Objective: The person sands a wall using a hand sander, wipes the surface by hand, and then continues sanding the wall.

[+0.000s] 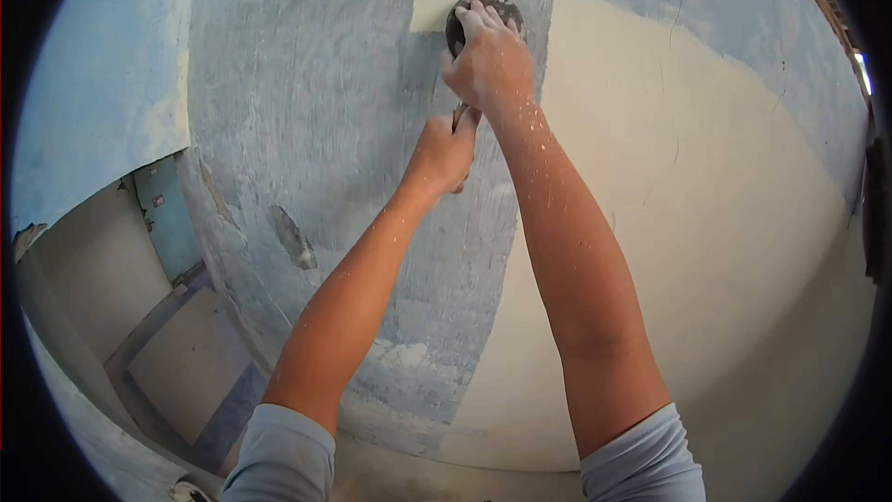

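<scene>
My right hand [492,65] is closed over a round, dark tool [502,6] smeared with pale plaster, its fingers bent across the face. The tool is held against the upper wall [334,65], beside a small cream patch of plaster [437,7]. Just below, my left hand [441,153] is wrapped around what looks like a narrow handle, mostly hidden by the fingers. Whether that handle joins the round tool cannot be made out, since my right hand covers the place. White specks dot both forearms.
Smooth cream plaster [669,177] covers the wall to the right, bordering bare grey-blue wall. A chipped hollow [293,237] marks the wall at lower left. Further left are an opening with a light blue door [167,214] and a floor [190,363] below.
</scene>
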Tool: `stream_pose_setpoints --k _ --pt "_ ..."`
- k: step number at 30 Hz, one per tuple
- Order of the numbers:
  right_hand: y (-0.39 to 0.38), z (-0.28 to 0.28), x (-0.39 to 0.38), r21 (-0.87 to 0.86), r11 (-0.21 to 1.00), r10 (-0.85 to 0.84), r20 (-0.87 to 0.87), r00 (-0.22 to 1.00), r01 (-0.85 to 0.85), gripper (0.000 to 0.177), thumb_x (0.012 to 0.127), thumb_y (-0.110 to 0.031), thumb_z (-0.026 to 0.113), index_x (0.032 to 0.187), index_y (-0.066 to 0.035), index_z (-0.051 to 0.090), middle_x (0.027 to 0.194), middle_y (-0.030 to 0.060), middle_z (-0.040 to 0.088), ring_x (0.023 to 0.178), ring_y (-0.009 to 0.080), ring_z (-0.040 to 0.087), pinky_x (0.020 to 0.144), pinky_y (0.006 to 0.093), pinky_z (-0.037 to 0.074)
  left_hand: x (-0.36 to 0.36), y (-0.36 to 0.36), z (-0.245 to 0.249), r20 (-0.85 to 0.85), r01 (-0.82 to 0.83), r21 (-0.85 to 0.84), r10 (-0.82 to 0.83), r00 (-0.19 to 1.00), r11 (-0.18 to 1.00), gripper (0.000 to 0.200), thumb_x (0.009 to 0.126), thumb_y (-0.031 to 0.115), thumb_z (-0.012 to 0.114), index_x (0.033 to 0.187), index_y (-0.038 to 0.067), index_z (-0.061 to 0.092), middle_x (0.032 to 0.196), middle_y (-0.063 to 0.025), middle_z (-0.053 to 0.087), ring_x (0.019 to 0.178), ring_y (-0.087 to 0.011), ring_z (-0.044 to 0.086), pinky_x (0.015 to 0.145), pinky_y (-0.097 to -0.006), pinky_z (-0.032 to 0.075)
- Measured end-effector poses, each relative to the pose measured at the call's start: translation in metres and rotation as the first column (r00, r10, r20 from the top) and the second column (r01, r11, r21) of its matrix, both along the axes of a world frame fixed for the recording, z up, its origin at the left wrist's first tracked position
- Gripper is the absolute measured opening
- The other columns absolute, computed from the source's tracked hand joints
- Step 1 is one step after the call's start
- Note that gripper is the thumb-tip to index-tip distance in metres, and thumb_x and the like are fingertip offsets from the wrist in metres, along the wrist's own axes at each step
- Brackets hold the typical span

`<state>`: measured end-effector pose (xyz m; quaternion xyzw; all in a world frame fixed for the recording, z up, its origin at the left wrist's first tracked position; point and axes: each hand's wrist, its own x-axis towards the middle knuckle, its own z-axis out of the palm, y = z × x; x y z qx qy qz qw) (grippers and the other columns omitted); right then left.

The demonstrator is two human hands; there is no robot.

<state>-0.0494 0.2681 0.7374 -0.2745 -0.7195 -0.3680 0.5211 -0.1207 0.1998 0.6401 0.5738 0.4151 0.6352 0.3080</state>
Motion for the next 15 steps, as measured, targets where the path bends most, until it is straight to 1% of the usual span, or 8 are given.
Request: stream_pose_setpoints --k 1,3,5,6,8,12,14,15 --pt "0.000 -0.013 0.001 -0.015 0.999 0.030 0.016 0.999 -0.030 0.061 0.085 -0.025 0.071 0.140 -0.003 0.060 0.153 0.0207 0.055 0.146 0.0340 0.048 0.124 0.0495 0.035 0.000 -0.001 -0.014 0.018 0.022 -0.023 -0.022 1.000 0.999 0.041 0.111 0.047 0.045 0.088 0.012 0.045 0.064 0.0059 0.037 0.049 -0.0073 0.032 0.043 -0.0295 0.028" --pt "0.000 -0.039 0.003 -0.049 0.998 0.037 0.006 0.999 -0.037 0.060 0.085 -0.023 0.072 0.140 -0.003 0.061 0.153 0.0195 0.055 0.146 0.0326 0.049 0.124 0.0490 0.034 0.002 -0.002 -0.038 0.037 0.045 -0.057 -0.043 0.998 0.997 0.040 0.111 0.045 0.046 0.087 0.012 0.045 0.064 0.0062 0.037 0.048 -0.0070 0.031 0.042 -0.0292 0.028" --pt "-0.003 -0.061 0.004 -0.083 0.996 0.041 -0.006 0.999 -0.041 0.059 0.085 -0.022 0.073 0.141 -0.004 0.061 0.154 0.0177 0.055 0.147 0.0309 0.048 0.125 0.0478 0.034 0.004 -0.003 -0.060 0.064 0.057 -0.041 -0.054 0.996 0.998 0.038 0.112 0.040 0.045 0.087 0.012 0.046 0.064 0.0057 0.039 0.047 -0.0063 0.032 0.041 -0.0287 0.027" --pt "-0.004 -0.067 0.004 -0.088 0.995 0.042 -0.003 0.999 -0.042 0.059 0.085 -0.022 0.073 0.141 -0.004 0.061 0.154 0.0177 0.055 0.147 0.0309 0.048 0.125 0.0478 0.034 0.004 -0.002 -0.067 0.067 0.056 -0.046 -0.053 0.996 0.997 0.038 0.112 0.040 0.045 0.087 0.012 0.046 0.064 0.0057 0.039 0.047 -0.0063 0.032 0.041 -0.0287 0.027" --pt "-0.004 -0.073 0.007 -0.089 0.991 0.094 -0.024 0.995 -0.096 0.060 0.085 -0.022 0.074 0.141 -0.005 0.061 0.154 0.0171 0.055 0.147 0.0308 0.049 0.125 0.0468 0.034 0.005 0.000 -0.073 0.022 0.026 0.026 -0.026 0.999 0.999 0.036 0.112 0.037 0.044 0.088 0.011 0.047 0.063 0.0051 0.040 0.047 -0.0061 0.033 0.041 -0.0289 0.028" --pt "-0.003 -0.069 0.005 -0.080 0.995 0.061 -0.007 0.998 -0.061 0.060 0.085 -0.023 0.074 0.141 -0.005 0.062 0.154 0.0165 0.056 0.146 0.0306 0.049 0.125 0.0461 0.034 0.002 0.000 -0.069 -0.003 0.022 0.025 -0.022 1.000 0.999 0.036 0.113 0.036 0.043 0.087 0.011 0.047 0.063 0.0047 0.041 0.047 -0.0064 0.033 0.040 -0.0294 0.029" --pt "0.000 -0.067 0.002 -0.050 0.997 0.063 0.009 0.998 -0.063 0.061 0.085 -0.025 0.071 0.140 -0.002 0.061 0.153 0.0209 0.056 0.146 0.0346 0.050 0.125 0.0497 0.034 -0.002 0.002 -0.067 -0.008 0.022 0.029 -0.022 1.000 0.999 0.037 0.112 0.036 0.044 0.088 0.009 0.049 0.063 0.0040 0.042 0.047 -0.0069 0.034 0.041 -0.0299 0.030" --pt "0.001 -0.064 0.000 -0.049 0.996 0.068 0.012 0.998 -0.068 0.061 0.085 -0.025 0.071 0.140 -0.002 0.061 0.153 0.0209 0.056 0.146 0.0346 0.050 0.125 0.0497 0.034 -0.005 0.005 -0.066 -0.005 0.017 0.030 -0.016 1.000 0.999 0.037 0.112 0.036 0.044 0.088 0.009 0.049 0.063 0.0040 0.042 0.047 -0.0069 0.034 0.041 -0.0299 0.030"
